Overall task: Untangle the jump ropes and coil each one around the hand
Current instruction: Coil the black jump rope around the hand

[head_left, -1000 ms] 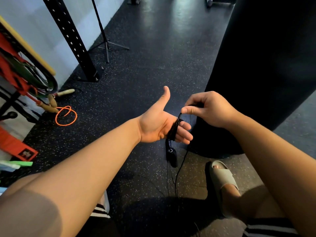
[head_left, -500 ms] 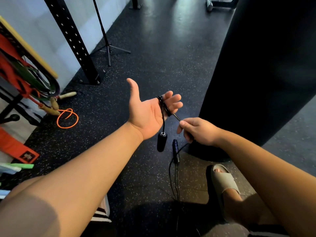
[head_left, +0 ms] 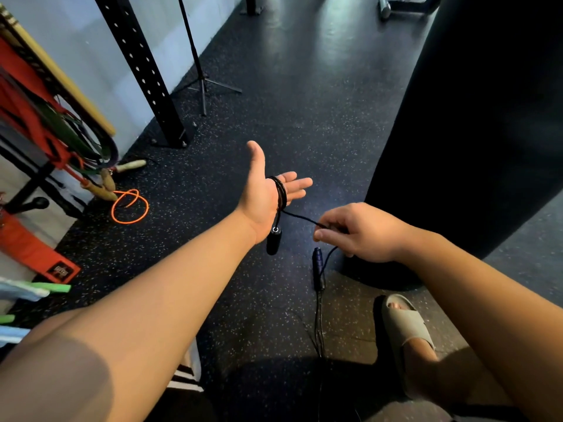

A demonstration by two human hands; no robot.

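A person's left hand (head_left: 263, 193) is held out flat, palm up and fingers straight. A black jump rope (head_left: 281, 192) is looped several times around the palm, and one handle (head_left: 273, 243) dangles below the wrist. The right hand (head_left: 362, 234) pinches the free strand nearby, with the other handle (head_left: 317, 264) hanging beneath. The next loop would likely go best pulled taut and laid snugly beside the others.

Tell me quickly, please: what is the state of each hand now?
Left hand: open, palm up, black rope coiled around it.
Right hand: closed, fingers pinching the same rope.
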